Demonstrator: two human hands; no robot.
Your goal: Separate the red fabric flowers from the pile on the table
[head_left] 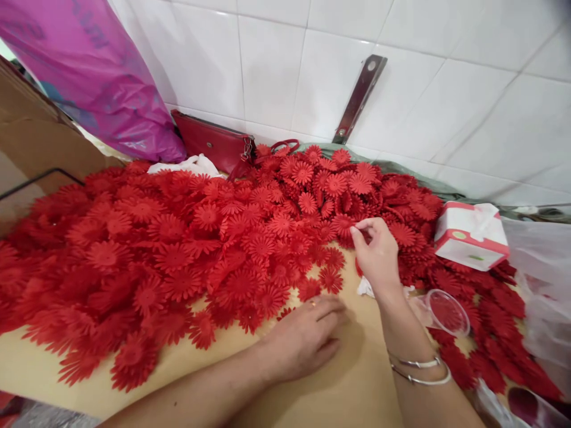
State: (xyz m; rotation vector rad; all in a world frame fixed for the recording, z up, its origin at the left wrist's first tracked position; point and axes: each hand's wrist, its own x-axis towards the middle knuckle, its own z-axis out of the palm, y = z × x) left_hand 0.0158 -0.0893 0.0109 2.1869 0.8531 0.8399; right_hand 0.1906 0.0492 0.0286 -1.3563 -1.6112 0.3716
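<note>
A white tiled wall [276, 71] stands behind the tan counter [352, 380], across which spreads a broad heap of red flowers [178, 255] — flat, many-petalled, piled over one another from the left side to the right. A purple plastic bag [98, 77] slants down at the upper left beside brown cardboard [35, 119], and a translucent bag [542, 285] lies at the right edge. A red purse [212, 142] rests against the wall behind the heap, and a metal bracket [361, 98] leans upright to its right. A red-and-white tissue box [473, 244] sits tilted on the flowers at the right. The left hand [303, 339] lies palm down on the counter at the heap's near edge, fingers bent; whether its grip is closed cannot be told. The right hand [377, 249] has thumb and forefinger together at the edge of a single flower [342, 226] — whether they clamp it is unclear. A clear round container [447, 312] lies near the right forearm, which wears two silvery bangles [435, 381]. A small ring [313, 303] shows on the left hand.
</note>
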